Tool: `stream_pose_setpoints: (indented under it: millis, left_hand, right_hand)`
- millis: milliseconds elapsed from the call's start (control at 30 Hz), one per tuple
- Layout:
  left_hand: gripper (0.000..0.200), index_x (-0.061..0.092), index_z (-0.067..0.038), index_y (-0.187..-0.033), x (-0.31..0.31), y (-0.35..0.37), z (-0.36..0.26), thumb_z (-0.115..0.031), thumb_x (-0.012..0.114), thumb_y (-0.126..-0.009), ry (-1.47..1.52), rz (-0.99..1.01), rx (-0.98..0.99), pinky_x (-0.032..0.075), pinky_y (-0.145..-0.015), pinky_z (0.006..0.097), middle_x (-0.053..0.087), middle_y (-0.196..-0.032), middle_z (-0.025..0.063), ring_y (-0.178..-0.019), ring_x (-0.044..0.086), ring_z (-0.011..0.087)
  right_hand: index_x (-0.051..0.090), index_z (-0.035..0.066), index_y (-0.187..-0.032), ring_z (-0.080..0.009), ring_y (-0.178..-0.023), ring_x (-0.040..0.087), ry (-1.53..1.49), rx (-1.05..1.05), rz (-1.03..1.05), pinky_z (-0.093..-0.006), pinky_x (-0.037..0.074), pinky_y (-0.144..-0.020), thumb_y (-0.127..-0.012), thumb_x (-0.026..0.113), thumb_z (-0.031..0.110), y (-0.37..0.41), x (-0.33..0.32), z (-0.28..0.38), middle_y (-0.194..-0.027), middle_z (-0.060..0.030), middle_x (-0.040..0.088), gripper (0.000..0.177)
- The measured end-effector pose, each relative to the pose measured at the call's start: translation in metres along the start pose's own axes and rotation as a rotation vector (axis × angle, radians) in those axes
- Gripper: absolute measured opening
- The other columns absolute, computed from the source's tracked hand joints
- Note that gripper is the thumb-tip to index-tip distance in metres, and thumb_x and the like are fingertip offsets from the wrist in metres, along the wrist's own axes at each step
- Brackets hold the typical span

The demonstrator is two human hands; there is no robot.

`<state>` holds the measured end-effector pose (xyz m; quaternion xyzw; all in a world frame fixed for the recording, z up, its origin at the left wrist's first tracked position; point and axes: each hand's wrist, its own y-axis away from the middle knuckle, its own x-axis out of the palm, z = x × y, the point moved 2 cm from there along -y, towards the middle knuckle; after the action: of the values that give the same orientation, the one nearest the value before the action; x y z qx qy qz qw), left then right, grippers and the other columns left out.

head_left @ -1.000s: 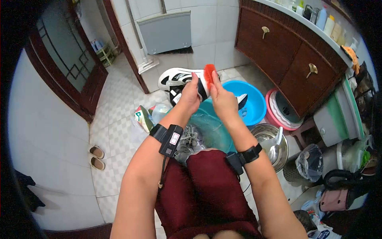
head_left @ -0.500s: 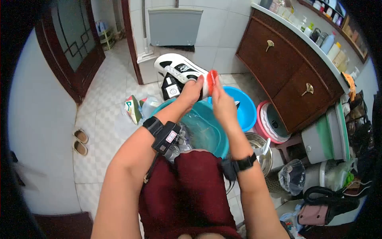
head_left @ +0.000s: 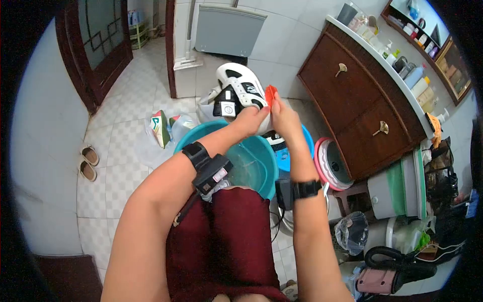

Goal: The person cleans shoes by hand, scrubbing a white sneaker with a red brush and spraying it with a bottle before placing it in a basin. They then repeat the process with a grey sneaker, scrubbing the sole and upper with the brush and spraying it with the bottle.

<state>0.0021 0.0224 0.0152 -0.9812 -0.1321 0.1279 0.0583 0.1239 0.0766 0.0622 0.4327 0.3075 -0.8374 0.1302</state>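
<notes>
Here we are above the teal basin, and the left hand has its grip closed round the near end of the white-and-black shoe, thumb side facing the other hand! The shoe is up in the air over the far rim, its rounded end pointing away from the body and slightly left. In comes the right hand, its grip clenched on the orange-red brush, fingers stretched up along it, and the brush is right up against the shoe's right side; bristle contact is too small to tell. The two hands are close together, nearly touching. Down below, the bright blue basin is on the right, just beside the teal one, with a second shoe partly showing at its near-left side. Further right, there's the pink basin, below the brown cabinet, and over on the left, a pair of slippers on the tiled floor
</notes>
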Motion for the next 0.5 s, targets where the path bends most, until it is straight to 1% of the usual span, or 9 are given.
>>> stream_pose_setpoints:
  millis: [33, 100, 167, 200, 300, 367, 400, 433, 500]
  left_hand:
    - [0.048, 0.062, 0.007, -0.096, 0.001, 0.004, -0.009, -0.038, 0.044, -0.095, 0.004, 0.020, 0.045, 0.045, -0.070, 0.0294, 0.063, -0.082, 0.0088, -0.077, 0.056, 0.0140]
    - [0.051, 0.061, 0.009, -0.096, 0.000, 0.002, -0.011, -0.040, 0.046, -0.093, 0.146, -0.058, 0.038, 0.047, -0.075, 0.0366, 0.064, -0.090, 0.0224, -0.080, 0.062, 0.0275]
    - [0.049, 0.060, 0.009, -0.099, -0.009, 0.000, -0.016, -0.037, 0.047, -0.094, 0.223, -0.093, -0.041, 0.047, -0.074, 0.0347, 0.064, -0.091, 0.0199, -0.081, 0.062, 0.0239]
    - [0.048, 0.059, 0.010, -0.101, -0.009, -0.007, -0.007, -0.036, 0.047, -0.094, 0.405, -0.082, -0.047, 0.047, -0.073, 0.0335, 0.064, -0.092, 0.0181, -0.080, 0.061, 0.0208]
    - [0.049, 0.056, 0.010, -0.103, -0.011, -0.003, -0.005, -0.037, 0.044, -0.096, 0.501, -0.179, -0.041, 0.046, -0.074, 0.0329, 0.063, -0.093, 0.0157, -0.081, 0.060, 0.0200]
    - [0.047, 0.056, 0.008, -0.099, -0.016, -0.002, -0.009, -0.038, 0.042, -0.097, 0.554, -0.263, -0.134, 0.046, -0.073, 0.0323, 0.062, -0.089, 0.0125, -0.079, 0.058, 0.0187]
    - [0.046, 0.055, 0.004, -0.094, -0.017, -0.002, -0.014, -0.039, 0.040, -0.097, 0.797, -0.242, -0.097, 0.047, -0.070, 0.0343, 0.059, -0.084, 0.0098, -0.078, 0.058, 0.0186]
    - [0.046, 0.054, 0.002, -0.095, -0.020, -0.002, -0.016, -0.042, 0.039, -0.097, 0.973, -0.193, -0.193, 0.049, -0.069, 0.0374, 0.059, -0.084, 0.0092, -0.077, 0.058, 0.0204]
    - [0.047, 0.054, 0.001, -0.099, -0.023, -0.007, -0.008, -0.043, 0.038, -0.097, 1.125, -0.166, -0.189, 0.052, -0.073, 0.0415, 0.060, -0.089, 0.0104, -0.079, 0.061, 0.0232]
  right_hand:
    - [0.038, 0.020, -0.138, -0.0452, -0.081, 0.060, 0.044, -0.035, 0.013, -0.0514, 0.047, -0.073, -0.094, 0.034, 0.037, -0.011, -0.001, -0.003, -0.088, -0.0288, 0.062, 0.047]
    - [0.039, 0.019, -0.137, -0.0448, -0.078, 0.061, 0.067, -0.032, -0.003, -0.0527, 0.047, -0.071, -0.093, 0.033, 0.039, -0.011, -0.011, 0.009, -0.086, -0.0277, 0.062, 0.049]
    - [0.039, 0.018, -0.137, -0.0446, -0.077, 0.061, 0.083, 0.016, -0.002, -0.0529, 0.046, -0.070, -0.093, 0.035, 0.037, 0.010, -0.015, 0.025, -0.085, -0.0274, 0.063, 0.048]
    - [0.039, 0.019, -0.137, -0.0433, -0.070, 0.061, 0.035, 0.019, -0.043, -0.0525, 0.046, -0.062, -0.094, 0.036, 0.034, 0.025, -0.009, 0.027, -0.080, -0.0252, 0.063, 0.046]
    - [0.038, 0.021, -0.138, -0.0403, -0.060, 0.060, 0.033, 0.100, -0.057, -0.0493, 0.046, -0.052, -0.094, 0.040, 0.032, 0.070, -0.001, 0.037, -0.072, -0.0220, 0.063, 0.045]
    - [0.035, 0.022, -0.140, -0.0374, -0.054, 0.059, 0.072, -0.007, -0.118, -0.0475, 0.045, -0.048, -0.094, 0.042, 0.032, 0.092, 0.012, 0.045, -0.065, -0.0188, 0.061, 0.048]
    - [0.033, 0.022, -0.141, -0.0359, -0.051, 0.059, 0.091, -0.059, -0.152, -0.0466, 0.044, -0.046, -0.094, 0.043, 0.032, 0.096, 0.017, 0.046, -0.062, -0.0172, 0.060, 0.049]
    - [0.033, 0.022, -0.141, -0.0352, -0.051, 0.059, 0.101, -0.119, -0.182, -0.0463, 0.044, -0.045, -0.093, 0.044, 0.032, 0.096, 0.021, 0.046, -0.060, -0.0163, 0.059, 0.050]
    - [0.032, 0.022, -0.142, -0.0338, -0.050, 0.058, 0.124, -0.247, -0.243, -0.0457, 0.044, -0.044, -0.093, 0.047, 0.032, 0.090, 0.022, 0.050, -0.056, -0.0146, 0.057, 0.052]
